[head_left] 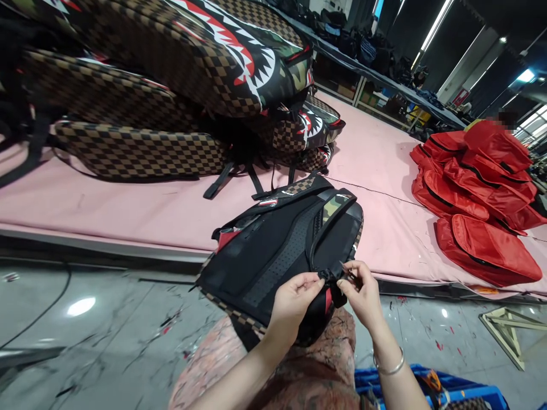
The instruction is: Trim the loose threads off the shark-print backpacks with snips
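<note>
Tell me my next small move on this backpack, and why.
Probably steady the black strap with your left hand and gently tug with your right hand: both pinch close together near the edge of the backpack, though finer detail is too dark.

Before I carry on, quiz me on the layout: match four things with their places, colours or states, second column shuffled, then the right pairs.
1. Black-backed backpack
2. Red bags
3. Bangle
4. Container

A. round the right wrist
B. handled by the left hand and right hand
C. blue, at the picture's lower edge
D. heaped on the pink table

Pairs: 1-B, 2-D, 3-A, 4-C
</note>
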### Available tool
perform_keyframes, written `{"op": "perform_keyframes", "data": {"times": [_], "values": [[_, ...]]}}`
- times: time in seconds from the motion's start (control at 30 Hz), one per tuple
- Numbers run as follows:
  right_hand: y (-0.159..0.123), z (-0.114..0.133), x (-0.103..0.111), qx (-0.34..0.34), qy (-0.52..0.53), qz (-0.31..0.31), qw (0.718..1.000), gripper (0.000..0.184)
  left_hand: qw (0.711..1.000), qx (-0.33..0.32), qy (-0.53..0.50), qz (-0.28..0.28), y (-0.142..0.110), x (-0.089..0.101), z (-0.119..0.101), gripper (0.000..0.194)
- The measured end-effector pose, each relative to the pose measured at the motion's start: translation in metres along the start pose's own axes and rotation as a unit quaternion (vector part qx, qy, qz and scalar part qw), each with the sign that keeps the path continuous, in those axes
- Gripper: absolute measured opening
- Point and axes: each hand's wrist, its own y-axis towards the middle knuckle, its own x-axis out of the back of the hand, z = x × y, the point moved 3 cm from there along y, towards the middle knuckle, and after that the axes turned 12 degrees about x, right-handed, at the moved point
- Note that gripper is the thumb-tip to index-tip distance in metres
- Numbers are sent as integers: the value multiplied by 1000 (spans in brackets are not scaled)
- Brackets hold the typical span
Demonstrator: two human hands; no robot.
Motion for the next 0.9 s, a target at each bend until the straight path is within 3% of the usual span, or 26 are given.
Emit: {"op": "perform_keyframes", "data": {"times": [0.07, 0.2, 0.3, 0.5, 0.73, 0.9], "values": [[-1, 6, 4, 57, -84, 25, 995, 25, 1000, -10, -5, -2, 1, -1, 1, 28], [-2, 18, 7, 182, -219, 54, 957, 17, 999, -31, 12, -10, 1, -1, 2, 25], [-1, 24, 9, 229, -283, 90, 927, 16, 998, -42, 35, -15, 2, -1, 2, 23], [4, 32, 14, 221, -337, 149, 903, 18, 993, -70, 91, -31, 1, -3, 0, 20], [16, 37, 19, 186, -319, 221, 903, 11, 970, -141, 192, -43, -2, -4, -5, 18], [20, 40, 22, 172, -325, 236, 900, 10, 959, -164, 224, -47, -4, -5, -8, 16]]}}
